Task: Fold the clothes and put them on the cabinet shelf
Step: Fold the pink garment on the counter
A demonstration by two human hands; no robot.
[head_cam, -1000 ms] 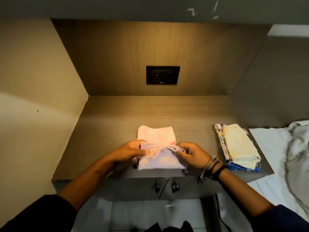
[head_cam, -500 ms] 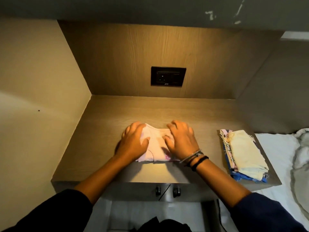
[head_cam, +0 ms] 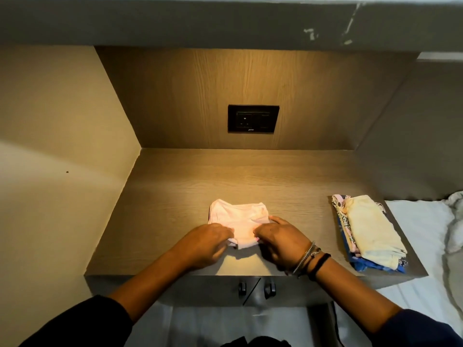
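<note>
A small pale pink garment [head_cam: 240, 219] lies folded on the wooden cabinet shelf [head_cam: 175, 196], near its front edge. My left hand [head_cam: 205, 244] pinches the garment's near left corner. My right hand [head_cam: 280, 239] pinches the near right corner, with bracelets on that wrist. The near edge of the cloth is lifted slightly between both hands. A stack of folded clothes [head_cam: 370, 231], cream on top with patterned and blue pieces below, sits at the shelf's right end.
A black wall socket [head_cam: 253, 118] is set in the wooden back panel. Two cabinet door knobs [head_cam: 255, 288] sit below the shelf front. White bedding [head_cam: 426, 234] lies to the right. Dark clothing [head_cam: 258, 343] shows at the bottom edge.
Both hands lay flat pressing on the folded pink garment half a second ago. They have slid back to its near edge and now pinch the two near corners.
</note>
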